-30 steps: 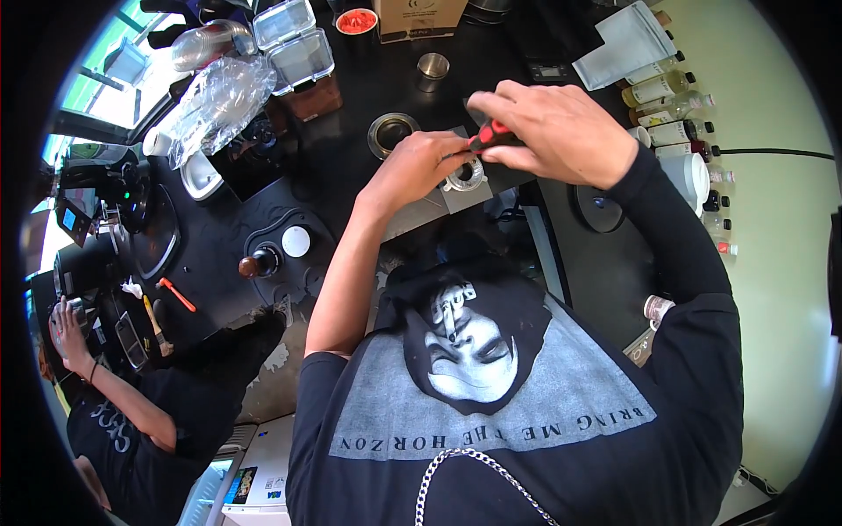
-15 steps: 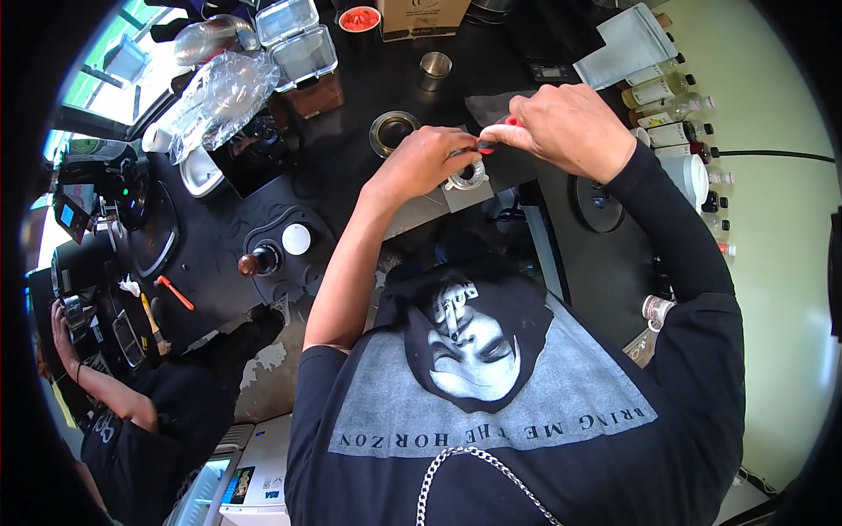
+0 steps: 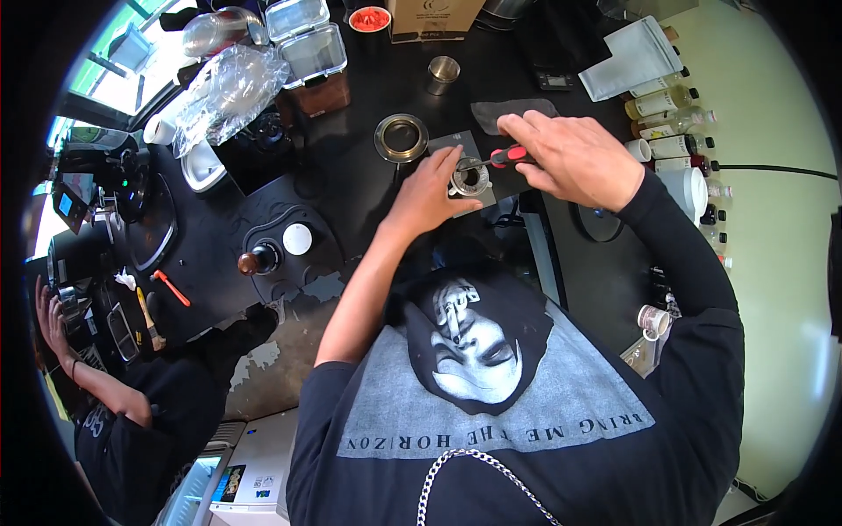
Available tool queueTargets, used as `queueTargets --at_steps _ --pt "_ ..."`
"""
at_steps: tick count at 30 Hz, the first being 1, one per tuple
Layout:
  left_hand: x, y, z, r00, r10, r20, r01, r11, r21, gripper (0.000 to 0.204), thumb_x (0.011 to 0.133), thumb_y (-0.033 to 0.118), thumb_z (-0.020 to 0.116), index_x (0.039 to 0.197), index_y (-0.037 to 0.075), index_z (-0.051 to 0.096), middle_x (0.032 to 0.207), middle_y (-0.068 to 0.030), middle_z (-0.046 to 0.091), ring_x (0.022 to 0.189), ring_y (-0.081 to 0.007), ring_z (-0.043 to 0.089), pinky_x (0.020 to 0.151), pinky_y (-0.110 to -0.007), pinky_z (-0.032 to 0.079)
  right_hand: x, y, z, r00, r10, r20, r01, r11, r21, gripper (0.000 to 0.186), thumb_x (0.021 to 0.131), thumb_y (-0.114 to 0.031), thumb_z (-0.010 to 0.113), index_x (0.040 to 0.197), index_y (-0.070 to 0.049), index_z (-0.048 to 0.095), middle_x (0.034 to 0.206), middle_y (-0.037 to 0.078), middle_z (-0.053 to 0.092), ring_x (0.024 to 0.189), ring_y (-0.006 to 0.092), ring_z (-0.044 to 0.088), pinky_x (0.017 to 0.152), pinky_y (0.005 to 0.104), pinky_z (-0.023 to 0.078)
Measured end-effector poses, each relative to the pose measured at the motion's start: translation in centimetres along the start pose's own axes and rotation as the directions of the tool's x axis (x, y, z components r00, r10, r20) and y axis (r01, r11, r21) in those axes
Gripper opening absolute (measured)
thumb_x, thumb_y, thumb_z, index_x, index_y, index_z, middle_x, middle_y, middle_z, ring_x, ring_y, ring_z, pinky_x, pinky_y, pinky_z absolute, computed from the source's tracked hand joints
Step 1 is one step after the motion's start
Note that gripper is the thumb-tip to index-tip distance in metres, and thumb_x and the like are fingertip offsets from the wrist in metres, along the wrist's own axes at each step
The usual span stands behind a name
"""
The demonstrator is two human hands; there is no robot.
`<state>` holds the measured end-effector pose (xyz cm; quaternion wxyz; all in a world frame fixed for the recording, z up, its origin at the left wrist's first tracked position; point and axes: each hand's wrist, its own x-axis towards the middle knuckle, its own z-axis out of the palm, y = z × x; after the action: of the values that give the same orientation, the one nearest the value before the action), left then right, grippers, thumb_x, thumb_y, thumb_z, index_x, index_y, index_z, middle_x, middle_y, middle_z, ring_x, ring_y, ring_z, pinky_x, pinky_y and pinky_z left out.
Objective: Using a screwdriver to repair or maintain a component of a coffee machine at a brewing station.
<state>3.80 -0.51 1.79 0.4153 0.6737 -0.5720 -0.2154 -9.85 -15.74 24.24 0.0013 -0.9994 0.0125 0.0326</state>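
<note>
My right hand (image 3: 583,158) grips a screwdriver (image 3: 510,156) by its red and black handle. The thin shaft points left, its end over a small round silvery part (image 3: 472,181) with a dark centre and lugs at its rim. Fingers and thumb of my left hand (image 3: 428,193) close around the near left side of that part, which is on or just above a grey flat plate (image 3: 458,140). Just beyond my left hand stands a round brassy dish-like ring (image 3: 402,138) with a dark middle. Whether the screwdriver tip touches the part is too small to tell.
A metal cup (image 3: 444,74), a dark cloth (image 3: 509,112) and a cardboard box (image 3: 431,19) are farther back. Bottles (image 3: 671,101) line the right wall. At left are a wood-handled tamper (image 3: 259,259), plastic wrap (image 3: 230,92) and another person's hand (image 3: 54,323).
The screwdriver has tilted from close against my left fingers to lying across the part, its shaft now visible. My right hand moved slightly right and nearer; my left thumb spread to the part's near side.
</note>
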Motion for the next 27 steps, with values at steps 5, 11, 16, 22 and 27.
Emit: queueTargets --at_steps 5,11,16,22,27 --pt "-1.0 0.2 3.0 0.976 -0.114 -0.185 0.085 0.984 -0.158 0.075 0.081 0.026 0.09 0.144 0.004 0.057 0.142 -0.0144 0.061 0.125 -0.0364 0.064 0.102 -0.044 0.054 0.8 0.0 0.5 0.973 0.154 0.171 -0.162 0.986 0.03 0.034 0.1 -0.032 0.068 0.115 -0.007 0.049 0.092 0.013 0.064 0.082 0.0389 0.067 0.07 0.0485 0.054" --pt "-1.6 -1.0 4.2 0.96 -0.135 -0.245 0.073 0.966 -0.247 0.067 0.08 0.021 0.091 0.139 0.006 0.063 0.138 -0.0129 0.064 0.116 -0.0297 0.069 0.095 -0.038 0.058 0.9 1.0 -0.4 0.987 0.015 0.16 -0.029 0.996 0.086 0.035 0.101 -0.034 0.067 0.11 -0.006 0.05 0.082 0.015 0.067 0.081 0.0409 0.068 0.069 0.0509 0.053" --pt "-1.7 -1.0 4.7 0.949 -0.13 -0.287 0.058 0.967 -0.247 0.066 0.081 0.02 0.09 0.139 0.006 0.063 0.138 -0.0126 0.064 0.118 -0.03 0.068 0.097 -0.038 0.058 1.4 1.2 -0.4 0.973 0.01 0.229 -0.013 1.0 0.015 0.034 0.103 -0.035 0.066 0.103 -0.003 0.054 0.07 0.017 0.065 0.076 0.0443 0.067 0.07 0.0522 0.053" --pt "-1.9 -1.0 5.1 0.94 -0.128 -0.317 0.048 0.968 -0.248 0.065 0.081 0.022 0.089 0.139 0.007 0.063 0.138 -0.0125 0.065 0.12 -0.0307 0.067 0.098 -0.039 0.057 2.8 1.5 -0.4 0.869 0.315 0.382 -0.36 0.931 0.051 0.04 0.103 -0.038 0.067 0.098 0.001 0.061 0.074 0.022 0.069 0.077 0.0464 0.068 0.069 0.0504 0.053" --pt "-2.1 -0.9 5.0 0.942 -0.157 -0.298 0.076 0.961 -0.267 0.065 0.081 0.023 0.089 0.139 0.007 0.063 0.138 -0.0119 0.065 0.121 -0.0313 0.067 0.098 -0.041 0.057 3.6 0.3 -1.2 0.891 0.103 0.441 -0.16 0.983 0.094 0.04 0.094 -0.038 0.075 0.097 0.001 0.064 0.077 0.021 0.069 0.083 0.0432 0.07 0.077 0.0503 0.057"
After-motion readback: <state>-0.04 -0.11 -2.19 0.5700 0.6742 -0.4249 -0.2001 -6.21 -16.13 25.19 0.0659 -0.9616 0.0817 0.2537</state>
